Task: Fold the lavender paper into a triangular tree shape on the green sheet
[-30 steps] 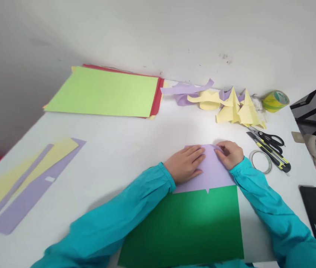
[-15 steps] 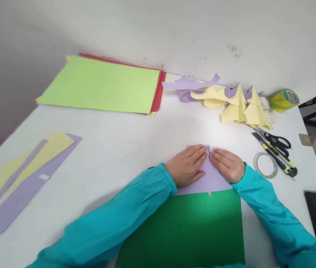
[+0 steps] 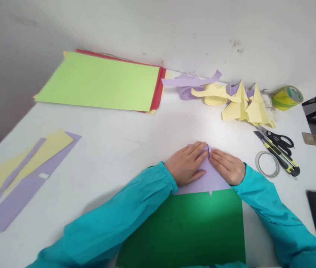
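The left hand lies flat on the lilac paper, hiding much of its left side. The right hand presses its right side, thumb hidden; I cannot tell whether it pinches. Nearer, the left sleeve partly covers a green sheet. Well left, a blurred yellow strip leaves view.

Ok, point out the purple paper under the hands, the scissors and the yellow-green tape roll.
Purple paper (image 3: 211, 178), head view: its bare middle.
Scissors (image 3: 275, 136), head view: black handle near the pivot.
Tape roll (image 3: 282, 100), head view: its outer side.
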{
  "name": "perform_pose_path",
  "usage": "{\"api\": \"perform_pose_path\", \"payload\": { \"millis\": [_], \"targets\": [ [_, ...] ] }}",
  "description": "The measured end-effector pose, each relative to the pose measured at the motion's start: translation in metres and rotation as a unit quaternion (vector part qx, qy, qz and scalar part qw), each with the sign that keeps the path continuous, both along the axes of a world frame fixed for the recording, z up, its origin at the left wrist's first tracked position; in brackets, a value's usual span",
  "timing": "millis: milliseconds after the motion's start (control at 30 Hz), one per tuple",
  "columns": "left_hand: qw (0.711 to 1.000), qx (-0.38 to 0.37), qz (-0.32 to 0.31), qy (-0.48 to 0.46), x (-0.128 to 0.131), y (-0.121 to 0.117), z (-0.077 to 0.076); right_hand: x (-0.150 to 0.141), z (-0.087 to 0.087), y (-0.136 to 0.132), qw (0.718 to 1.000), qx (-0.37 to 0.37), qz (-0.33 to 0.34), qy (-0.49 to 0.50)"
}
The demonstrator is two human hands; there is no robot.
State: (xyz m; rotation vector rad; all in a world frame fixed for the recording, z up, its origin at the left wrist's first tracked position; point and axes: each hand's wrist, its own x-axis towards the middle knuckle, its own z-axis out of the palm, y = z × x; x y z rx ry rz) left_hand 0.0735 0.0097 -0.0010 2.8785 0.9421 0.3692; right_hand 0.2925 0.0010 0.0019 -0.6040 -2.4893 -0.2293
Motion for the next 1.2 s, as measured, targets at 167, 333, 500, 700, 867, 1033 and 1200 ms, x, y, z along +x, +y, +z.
{"api": "perform_pose_path", "payload": {
  "millis": [167,333,500,700,867,1033,1200],
  "targets": [
    [1.000,-0.015,-0.004,-0.004,-0.004,0.006,0.001,-0.003,-0.001,0.002,0.997,-0.032,-0.059,0.045],
    [1.000,-0.017,0.001,-0.001,-0.004,0.015,0.007,-0.002,-0.006,0.005,0.989,-0.066,-0.112,0.072],
    [1.000,0.007,-0.008,0.016,-0.003,0.020,0.012,0.002,-0.013,0.006,0.989,-0.066,-0.124,0.052],
    [0.999,0.012,-0.001,0.036,-0.002,0.019,0.014,0.001,-0.012,0.004,0.993,-0.024,-0.110,0.019],
    [0.999,0.014,0.008,0.046,0.000,0.016,0.015,-0.001,-0.007,0.002,0.995,-0.017,-0.099,-0.024],
    [0.998,0.025,0.017,0.052,0.003,0.013,0.016,-0.005,-0.005,-0.005,0.992,-0.031,-0.100,-0.069],
    [0.998,0.028,0.013,0.048,0.002,0.014,0.016,-0.008,-0.003,-0.008,0.993,-0.021,-0.099,-0.068]
  ]
}}
